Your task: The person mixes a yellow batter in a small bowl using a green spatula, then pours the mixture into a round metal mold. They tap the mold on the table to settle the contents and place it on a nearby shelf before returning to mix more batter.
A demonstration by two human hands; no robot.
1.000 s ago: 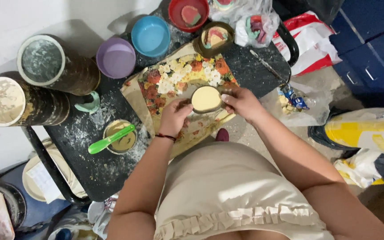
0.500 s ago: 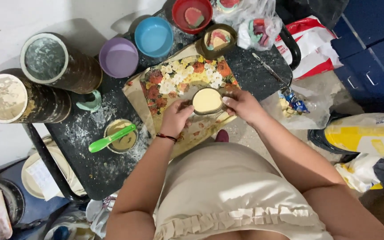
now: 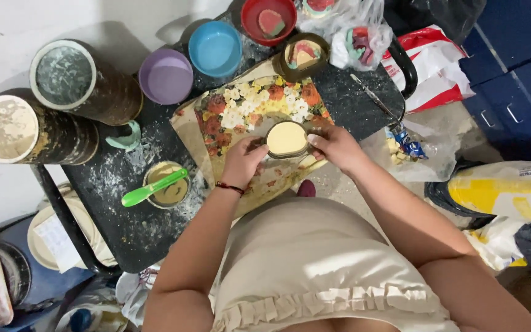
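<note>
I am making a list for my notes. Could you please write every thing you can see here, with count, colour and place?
round mould: 1, dark rim, pale yellow filling, on the floral cloth, between both hands
floral cloth: 1, multicolour, table centre
table: 1, black, dusted white
bowls: purple, blue, red, along the far edge
cylinders: 2, dark, left side
green spatula: 1, across a small tin
plastic bags: several, right side
left hand: grip on the mould's left side
right hand: grip on its right side

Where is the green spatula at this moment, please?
In the head view, the green spatula lies across a small round tin on the dark table, to the left of the left hand.
</note>
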